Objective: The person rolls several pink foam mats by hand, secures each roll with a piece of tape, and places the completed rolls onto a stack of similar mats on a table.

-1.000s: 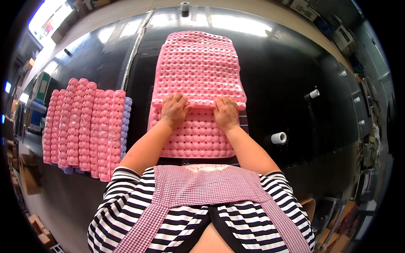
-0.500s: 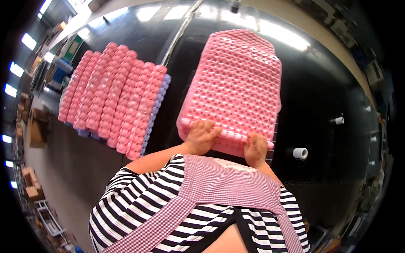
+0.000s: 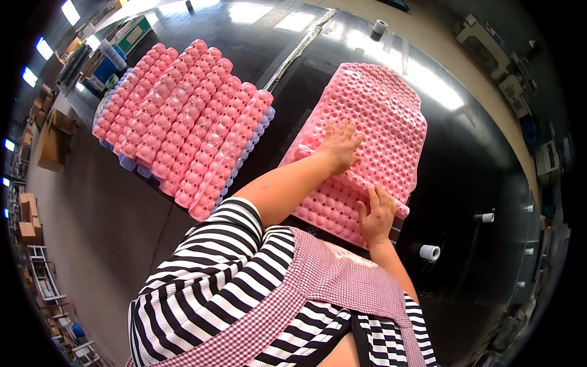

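Observation:
A stack of pink bubbled mats (image 3: 382,110) lies before me on the dark table, one near end folded up into a small roll (image 3: 361,179). My left hand (image 3: 340,148) rests on the top mat just beyond this roll, its fingers spread. My right hand (image 3: 378,215) touches the roll towards its right end, fingers stretched and thumb apart. Nearer to me, under the roll, shows another pink mat's bubbled surface (image 3: 330,211). The roll's middle is partly hidden by my left wrist.
Several rolled pink mats (image 3: 183,116) lie side by side at the left, on top of purple-blue ones (image 3: 247,150). White tube ends (image 3: 430,252) stick up at the right of the black table (image 3: 471,165). Cardboard boxes (image 3: 56,140) stand on the floor at far left.
The near edge of the top mat has been turned up and away from me, baring the mat below. My left hand has moved forward and opened; my right hand has loosened its grip.

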Motion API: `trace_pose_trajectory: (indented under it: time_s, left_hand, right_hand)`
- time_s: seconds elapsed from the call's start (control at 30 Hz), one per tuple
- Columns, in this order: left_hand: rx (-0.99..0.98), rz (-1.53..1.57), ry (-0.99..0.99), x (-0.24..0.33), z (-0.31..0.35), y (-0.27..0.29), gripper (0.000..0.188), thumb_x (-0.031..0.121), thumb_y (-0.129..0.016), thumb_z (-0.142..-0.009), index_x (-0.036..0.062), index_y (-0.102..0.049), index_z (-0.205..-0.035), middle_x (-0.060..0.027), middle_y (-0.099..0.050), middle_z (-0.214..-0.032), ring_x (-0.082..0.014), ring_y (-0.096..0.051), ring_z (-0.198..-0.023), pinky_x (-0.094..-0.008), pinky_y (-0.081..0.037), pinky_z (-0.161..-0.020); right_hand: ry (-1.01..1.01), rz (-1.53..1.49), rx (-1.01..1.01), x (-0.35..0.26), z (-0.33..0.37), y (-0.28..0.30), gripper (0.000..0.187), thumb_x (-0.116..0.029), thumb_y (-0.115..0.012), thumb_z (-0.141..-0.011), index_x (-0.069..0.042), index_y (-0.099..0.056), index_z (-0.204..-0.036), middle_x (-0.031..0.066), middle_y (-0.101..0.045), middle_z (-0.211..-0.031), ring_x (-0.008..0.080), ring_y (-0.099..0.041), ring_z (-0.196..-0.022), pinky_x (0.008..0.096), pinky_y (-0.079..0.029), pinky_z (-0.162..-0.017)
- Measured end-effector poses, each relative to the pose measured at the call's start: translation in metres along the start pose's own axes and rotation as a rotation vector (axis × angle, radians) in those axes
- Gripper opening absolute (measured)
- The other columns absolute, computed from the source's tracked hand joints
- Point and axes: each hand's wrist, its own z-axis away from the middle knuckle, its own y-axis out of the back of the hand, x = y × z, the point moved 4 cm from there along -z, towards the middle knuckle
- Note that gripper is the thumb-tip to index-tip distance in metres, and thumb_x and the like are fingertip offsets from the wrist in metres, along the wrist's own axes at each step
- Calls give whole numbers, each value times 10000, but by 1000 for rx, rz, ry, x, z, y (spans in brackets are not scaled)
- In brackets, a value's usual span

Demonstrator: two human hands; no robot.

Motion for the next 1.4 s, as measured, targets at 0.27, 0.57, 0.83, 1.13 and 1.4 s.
trace_pose_trajectory:
  time_s: [0.27,0.57,0.83,1.13,1.4]
  left_hand:
    - [-44,112,-205,28,42,-5,570,294,-720,-885,91,-578,-1399,-150,-549,-1421,-332,-468,-1361,-492,-292,-1193]
    - [-71,68,-213,3,-13,-7,582,214,-739,-816,156,-597,-1377,-123,-543,-1349,-326,-461,-1326,-481,-342,-1127]
    - [20,135,-270,22,66,-11,511,220,-733,-809,96,-596,-1286,-140,-585,-1251,-345,-541,-1191,-482,-421,-1021]
    - [151,35,-461,31,82,9,445,367,-737,-839,92,-649,-1178,-140,-560,-1231,-319,-515,-1167,-492,-387,-1037]
    - [206,-49,-335,21,-26,0,171,164,-640,-852,101,-690,-1003,-121,-637,-1110,-309,-581,-1114,-442,-468,-971]
  right_hand:
    - [-141,84,-189,47,-44,-41,510,-428,-629,-968,-163,-600,-1403,164,-449,-1570,402,-329,-1498,593,-173,-1238]
    - [114,-205,-108,67,-88,-28,389,-232,-798,-814,-91,-637,-1138,146,-626,-1104,387,-573,-1129,498,-433,-1028]
    - [51,-250,-111,34,-19,-7,322,-114,-760,-789,-81,-679,-1099,149,-652,-1093,370,-621,-1055,463,-496,-939]
    - [102,-109,-103,15,-20,15,284,-169,-751,-835,-90,-702,-1104,125,-652,-1094,356,-600,-1056,443,-446,-937]
    - [-15,3,-26,-4,-23,-12,513,-262,-727,-875,-71,-626,-1341,176,-594,-1367,346,-532,-1321,526,-336,-1157]
